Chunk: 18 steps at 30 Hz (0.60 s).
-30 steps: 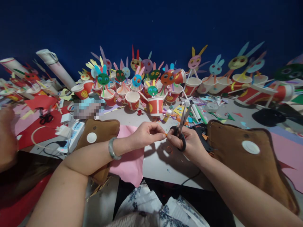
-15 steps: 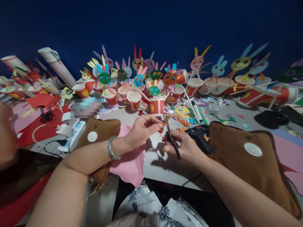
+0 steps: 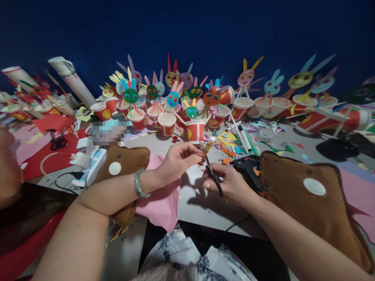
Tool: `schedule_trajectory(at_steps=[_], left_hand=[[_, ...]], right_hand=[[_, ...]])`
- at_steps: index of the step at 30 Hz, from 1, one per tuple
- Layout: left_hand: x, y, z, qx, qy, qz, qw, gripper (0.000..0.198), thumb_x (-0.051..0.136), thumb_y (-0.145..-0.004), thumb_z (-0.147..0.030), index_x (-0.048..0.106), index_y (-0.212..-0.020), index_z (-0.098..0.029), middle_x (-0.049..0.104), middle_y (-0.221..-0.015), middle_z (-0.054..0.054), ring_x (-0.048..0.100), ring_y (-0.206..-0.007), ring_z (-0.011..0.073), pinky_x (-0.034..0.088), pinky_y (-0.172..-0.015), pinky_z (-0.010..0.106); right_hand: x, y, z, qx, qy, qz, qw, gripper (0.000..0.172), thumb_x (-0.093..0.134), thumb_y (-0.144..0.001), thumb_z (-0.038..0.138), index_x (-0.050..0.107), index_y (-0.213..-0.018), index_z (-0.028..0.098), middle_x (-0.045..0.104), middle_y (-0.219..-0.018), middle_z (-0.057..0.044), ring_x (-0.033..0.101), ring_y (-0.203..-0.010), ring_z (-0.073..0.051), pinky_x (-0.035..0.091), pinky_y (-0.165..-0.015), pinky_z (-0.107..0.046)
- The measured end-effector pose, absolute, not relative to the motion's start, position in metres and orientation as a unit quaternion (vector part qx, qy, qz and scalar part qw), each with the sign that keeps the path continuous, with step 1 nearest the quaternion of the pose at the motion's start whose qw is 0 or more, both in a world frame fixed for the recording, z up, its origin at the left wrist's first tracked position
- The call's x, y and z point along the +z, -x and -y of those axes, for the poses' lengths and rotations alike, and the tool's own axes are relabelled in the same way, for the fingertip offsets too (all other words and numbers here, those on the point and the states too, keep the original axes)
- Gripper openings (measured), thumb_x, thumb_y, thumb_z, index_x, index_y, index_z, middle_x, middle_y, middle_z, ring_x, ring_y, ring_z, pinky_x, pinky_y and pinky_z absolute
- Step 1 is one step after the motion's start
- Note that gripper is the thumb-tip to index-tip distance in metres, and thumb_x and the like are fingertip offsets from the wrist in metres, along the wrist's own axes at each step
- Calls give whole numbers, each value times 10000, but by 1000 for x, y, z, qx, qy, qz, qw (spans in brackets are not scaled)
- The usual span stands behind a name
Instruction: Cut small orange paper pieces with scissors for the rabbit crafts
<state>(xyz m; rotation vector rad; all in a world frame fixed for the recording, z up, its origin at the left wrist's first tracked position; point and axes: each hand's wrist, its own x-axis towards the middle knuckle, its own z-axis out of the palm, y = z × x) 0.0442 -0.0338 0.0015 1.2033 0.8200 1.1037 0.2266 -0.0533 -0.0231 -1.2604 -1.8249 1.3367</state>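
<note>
My left hand [image 3: 182, 160], with a grey bangle [image 3: 140, 183] at the wrist, pinches a small orange piece of paper [image 3: 202, 155] between thumb and fingertips. Most of that piece is hidden by the fingers. My right hand [image 3: 225, 181] grips black-handled scissors [image 3: 215, 180], their blades pointing up and away beside the orange paper. Both hands are above the table, close together. Below my left forearm lies a pink sheet of paper [image 3: 164, 195]. A black glue gun [image 3: 249, 171] rests just past my right hand.
Paper cups [image 3: 166, 124] with paper rabbit figures [image 3: 131, 96] stand along the back by a blue wall. Brown cushion-like pouches [image 3: 310, 191] lie on both sides. A power strip [image 3: 93, 166], black scissors [image 3: 58, 142] and paper scraps [image 3: 227, 150] are around. Another person's arm [image 3: 8, 168] is at left.
The scissor blades appear closer together beside the orange paper. Both hands stay in nearly the same place, and the view has shifted very slightly.
</note>
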Motion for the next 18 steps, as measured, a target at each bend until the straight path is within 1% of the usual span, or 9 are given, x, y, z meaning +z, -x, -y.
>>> schedule_trajectory(at_steps=[4, 11, 18], left_hand=[[3, -44, 34, 479, -524, -358, 607, 56, 651, -717, -146, 600, -706, -128, 633, -674, -2, 613, -670, 101, 483, -661, 234], [3, -45, 35, 484, -520, -360, 605, 53, 651, -708, -147, 601, -702, -130, 631, -673, -5, 609, -668, 98, 488, -666, 234], [4, -44, 35, 478, -522, -359, 608, 67, 645, -718, -161, 583, -699, -141, 636, -669, -5, 618, -665, 103, 498, -672, 243]], right_hand=[[-23, -226, 54, 504, 472, 670, 272, 431, 762, -630, 555, 595, -650, 158, 573, -584, -2, 488, -575, -133, 395, -524, -231], [-21, -226, 53, 496, 468, 679, 273, 479, 736, -630, 618, 594, -639, 161, 543, -566, -2, 468, -564, -133, 377, -512, -233], [-21, -227, 53, 499, 464, 679, 274, 468, 757, -613, 602, 608, -659, 161, 569, -586, -9, 492, -579, -141, 405, -519, -237]])
